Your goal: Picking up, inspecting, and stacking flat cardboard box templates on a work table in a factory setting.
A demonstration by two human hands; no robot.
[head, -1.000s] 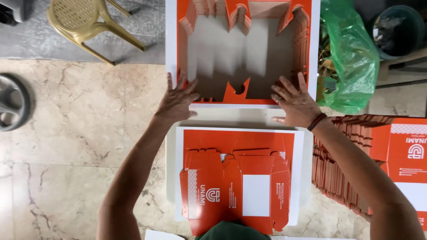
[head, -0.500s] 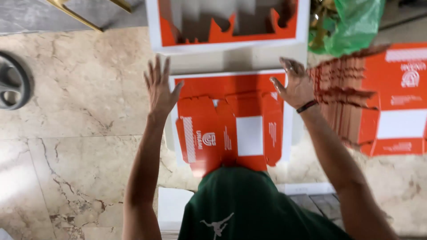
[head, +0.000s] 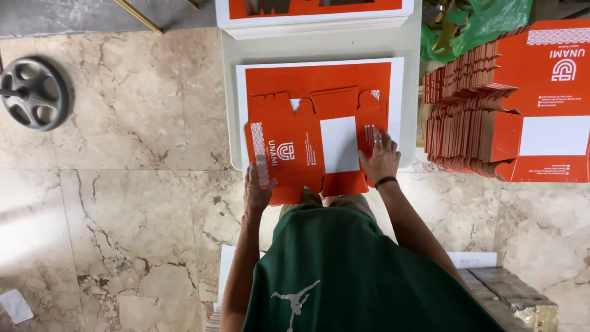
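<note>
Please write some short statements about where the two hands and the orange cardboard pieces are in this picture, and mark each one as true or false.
1. The left hand grips the near left edge of the flat orange box blank. True.
2. The right hand is lifted clear of the blank. False: it lies flat on the blank's right side.
3. A stack of orange blanks lies to the right of the table. True.
4. A green plastic bag lies on the floor to the left. False: it is at the upper right; a dark wheel is on the left.
</note>
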